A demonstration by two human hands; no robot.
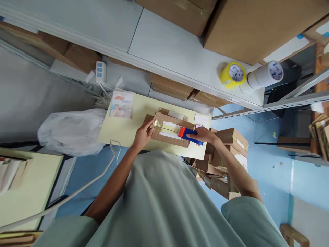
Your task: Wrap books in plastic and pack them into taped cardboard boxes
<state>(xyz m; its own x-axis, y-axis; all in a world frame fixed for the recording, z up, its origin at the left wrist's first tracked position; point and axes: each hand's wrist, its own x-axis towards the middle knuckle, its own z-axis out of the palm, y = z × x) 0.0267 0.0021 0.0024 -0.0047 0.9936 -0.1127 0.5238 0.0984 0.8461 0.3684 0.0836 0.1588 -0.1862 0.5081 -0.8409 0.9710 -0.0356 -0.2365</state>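
Our right grip (202, 134) is clasping a blue-and-red plastic tape dispenser (188, 132) over a brown rectangular cardboard box (169, 140). Our left grip (143, 134) is pinching the box's left end.

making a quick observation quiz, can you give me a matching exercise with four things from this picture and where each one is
1. tape dispenser
2. yellow tape roll
3. left hand
4. plastic bag

A. at the left end of the cardboard box
B. in the right hand
C. to the left of the pale yellow table
D. on the shelf, near its right end

Pairs: 1-B; 2-D; 3-A; 4-C
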